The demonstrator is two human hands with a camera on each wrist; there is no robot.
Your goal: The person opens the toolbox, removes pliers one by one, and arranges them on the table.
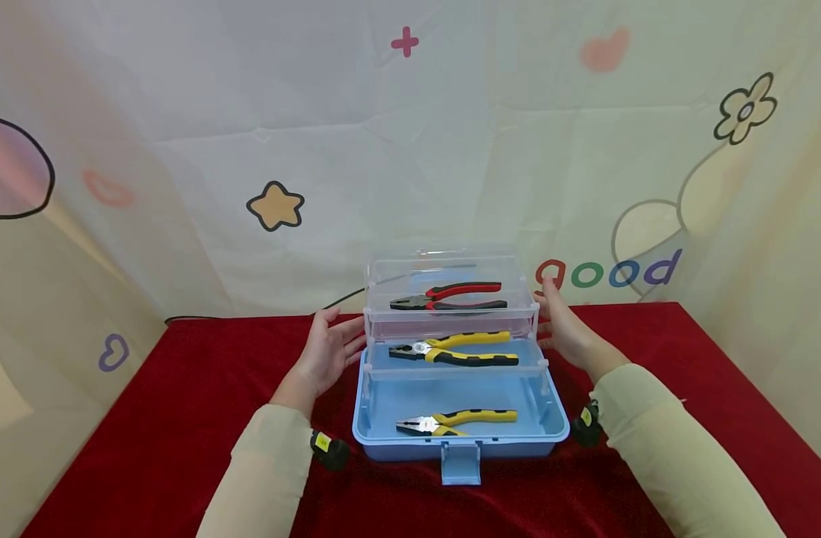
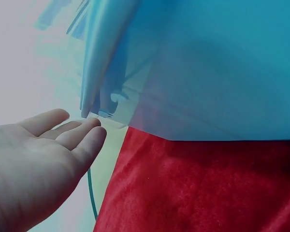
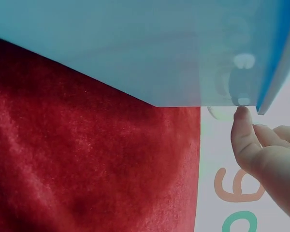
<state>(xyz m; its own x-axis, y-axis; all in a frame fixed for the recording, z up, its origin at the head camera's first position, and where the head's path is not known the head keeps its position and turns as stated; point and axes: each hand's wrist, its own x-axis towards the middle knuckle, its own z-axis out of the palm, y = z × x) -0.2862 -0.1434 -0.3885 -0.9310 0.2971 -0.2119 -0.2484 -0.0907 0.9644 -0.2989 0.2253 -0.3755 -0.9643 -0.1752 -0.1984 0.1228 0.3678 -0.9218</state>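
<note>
Head view, from the back inward: a pale fabric backdrop printed with coloured drawings (image 1: pixel 410 134) hangs behind the light blue plastic toolbox (image 1: pixel 410 451), and a deep red velvety cloth (image 1: pixel 161 418) spreads beneath it. The toolbox stands unfolded, two clear plastic trays rising in steps above its base. Just beside its left side is the left hand (image 1: pixel 329 347), fingers extended and slightly apart, gripping nothing; just beside its right side is the right hand (image 1: pixel 565 329), fingers loosely extended, likewise gripping nothing. Whether either hand touches the toolbox, I cannot tell. Within the toolbox, red-and-black pliers (image 1: pixel 429 299) lie in the top tray, yellow-and-black pliers (image 1: pixel 429 348) in the tray below, and a second yellow-and-black pair (image 1: pixel 444 421) in the base. A small blue latch (image 1: pixel 460 465) hangs from the toolbox's front.
</note>
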